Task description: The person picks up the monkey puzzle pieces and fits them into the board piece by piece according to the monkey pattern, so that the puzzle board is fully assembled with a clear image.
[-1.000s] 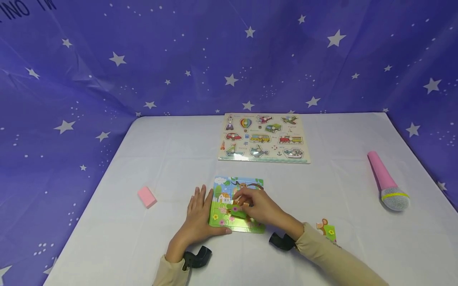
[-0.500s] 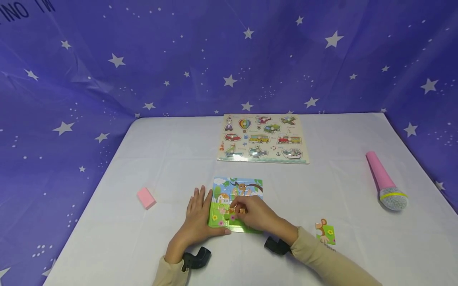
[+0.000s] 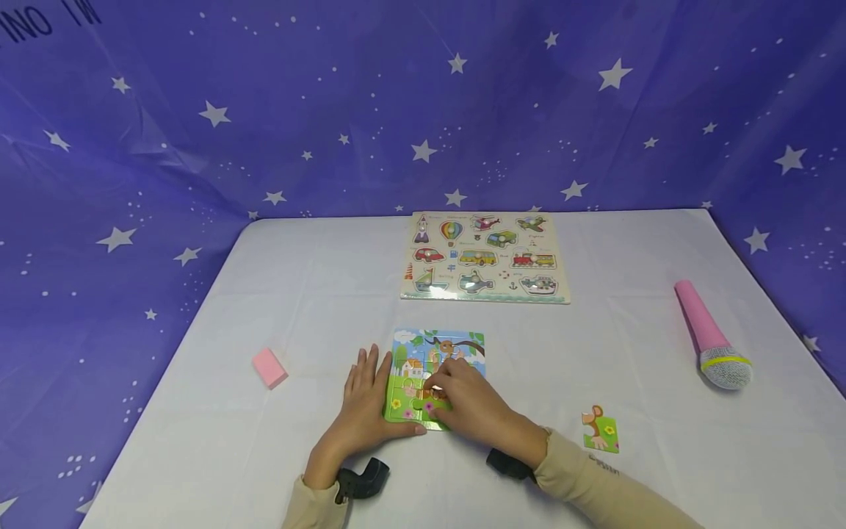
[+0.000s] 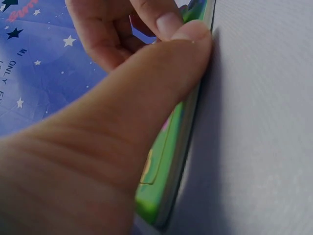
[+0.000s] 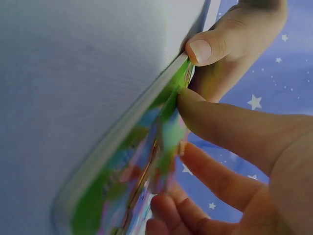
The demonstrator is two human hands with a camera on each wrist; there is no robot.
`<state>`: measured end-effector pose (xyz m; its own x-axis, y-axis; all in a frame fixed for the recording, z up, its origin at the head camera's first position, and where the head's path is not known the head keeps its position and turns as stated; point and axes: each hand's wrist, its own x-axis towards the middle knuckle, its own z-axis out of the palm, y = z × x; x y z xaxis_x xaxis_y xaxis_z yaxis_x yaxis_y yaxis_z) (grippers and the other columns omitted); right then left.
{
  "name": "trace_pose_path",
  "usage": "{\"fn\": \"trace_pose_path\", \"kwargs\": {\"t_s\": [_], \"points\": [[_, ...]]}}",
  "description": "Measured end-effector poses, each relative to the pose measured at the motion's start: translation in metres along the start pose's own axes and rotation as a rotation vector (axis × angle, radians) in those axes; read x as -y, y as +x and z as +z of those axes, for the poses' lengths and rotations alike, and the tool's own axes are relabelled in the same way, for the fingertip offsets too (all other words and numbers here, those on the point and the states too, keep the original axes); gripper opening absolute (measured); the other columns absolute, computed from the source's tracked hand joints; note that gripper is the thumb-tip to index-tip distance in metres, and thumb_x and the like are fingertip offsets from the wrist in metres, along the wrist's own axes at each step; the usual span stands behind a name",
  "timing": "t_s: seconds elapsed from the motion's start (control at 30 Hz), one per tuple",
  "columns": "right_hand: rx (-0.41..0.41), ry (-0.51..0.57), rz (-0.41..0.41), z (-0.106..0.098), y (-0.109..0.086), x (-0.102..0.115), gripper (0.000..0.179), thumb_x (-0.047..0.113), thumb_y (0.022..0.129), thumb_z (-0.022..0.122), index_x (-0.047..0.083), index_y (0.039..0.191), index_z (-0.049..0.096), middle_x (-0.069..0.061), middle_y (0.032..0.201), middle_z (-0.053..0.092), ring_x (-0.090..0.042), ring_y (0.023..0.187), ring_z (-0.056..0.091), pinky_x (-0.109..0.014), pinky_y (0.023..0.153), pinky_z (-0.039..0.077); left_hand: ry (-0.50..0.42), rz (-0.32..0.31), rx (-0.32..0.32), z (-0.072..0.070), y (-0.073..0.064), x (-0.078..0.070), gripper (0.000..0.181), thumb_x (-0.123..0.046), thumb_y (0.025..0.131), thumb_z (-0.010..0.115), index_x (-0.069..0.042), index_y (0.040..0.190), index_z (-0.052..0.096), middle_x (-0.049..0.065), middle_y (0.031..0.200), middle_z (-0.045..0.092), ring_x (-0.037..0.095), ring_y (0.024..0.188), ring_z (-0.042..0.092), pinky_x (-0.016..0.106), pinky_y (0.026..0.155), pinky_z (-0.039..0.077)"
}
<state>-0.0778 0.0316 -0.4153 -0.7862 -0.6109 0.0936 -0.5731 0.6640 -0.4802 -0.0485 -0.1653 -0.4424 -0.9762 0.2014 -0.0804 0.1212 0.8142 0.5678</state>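
A small jigsaw puzzle (image 3: 406, 345) with a house, trees and animals lies on the white table. My left hand (image 3: 362, 408) rests along its left side with straight fingers, the thumb lying on the front edge. Over the lower part, my right hand (image 3: 482, 408) pinches a green jigsaw piece (image 3: 429, 405) with a pink flower between thumb and fingers. In the right wrist view that piece (image 5: 170, 139) sits tilted against the puzzle; its far side is hidden by the fingers. A loose jigsaw piece (image 3: 601, 431) with a brown animal and a yellow flower lies right of my right hand.
A wooden vehicle puzzle board (image 3: 485, 257) lies at the back of the table. To the left is a pink block (image 3: 269, 368). A pink toy microphone (image 3: 714, 334) lies on the right. A purple star-printed cloth (image 3: 370, 95) hangs behind the table.
My right hand has moved slightly down and left with the jigsaw piece, bringing it lower into the puzzle. The loose piece is now uncovered by the sleeve. My left hand stays put.
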Motion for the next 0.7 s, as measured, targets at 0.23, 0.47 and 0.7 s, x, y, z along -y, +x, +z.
{"fn": "trace_pose_path", "kwargs": {"t_s": [0.23, 0.47, 0.7], "points": [[-0.027, -0.125, -0.069, 0.003, -0.004, 0.001, 0.028, 0.029, 0.074, 0.072, 0.015, 0.098, 0.069, -0.001, 0.089, 0.052, -0.012, 0.075, 0.037, -0.023, 0.064, 0.033, 0.002, -0.012, 0.015, 0.0, 0.0, 0.0, 0.121, -0.06, 0.057, 0.075, -0.003, 0.145, 0.014, 0.02, 0.152, -0.002, 0.036, 0.14, -0.008, 0.053, 0.111, 0.001], [-0.023, -0.246, -0.09, 0.004, -0.008, 0.005, 0.031, 0.032, 0.079, 0.068, 0.015, 0.105, 0.068, -0.004, 0.091, 0.052, -0.014, 0.077, 0.038, -0.024, 0.062, 0.034, 0.001, -0.002, 0.002, 0.001, 0.0, 0.001, 0.12, -0.06, 0.058, 0.075, -0.002, 0.144, 0.016, 0.022, 0.152, 0.0, 0.038, 0.14, -0.007, 0.055, 0.11, 0.002], [-0.016, -0.311, -0.103, 0.003, -0.012, 0.006, 0.037, 0.034, 0.079, 0.067, 0.015, 0.111, 0.066, -0.002, 0.09, 0.051, -0.013, 0.079, 0.04, -0.023, 0.061, 0.031, 0.0, -0.006, -0.002, 0.0, 0.0, 0.0, 0.12, -0.058, 0.057, 0.076, -0.002, 0.144, 0.016, 0.022, 0.152, 0.001, 0.038, 0.14, -0.006, 0.055, 0.11, 0.003]]}}
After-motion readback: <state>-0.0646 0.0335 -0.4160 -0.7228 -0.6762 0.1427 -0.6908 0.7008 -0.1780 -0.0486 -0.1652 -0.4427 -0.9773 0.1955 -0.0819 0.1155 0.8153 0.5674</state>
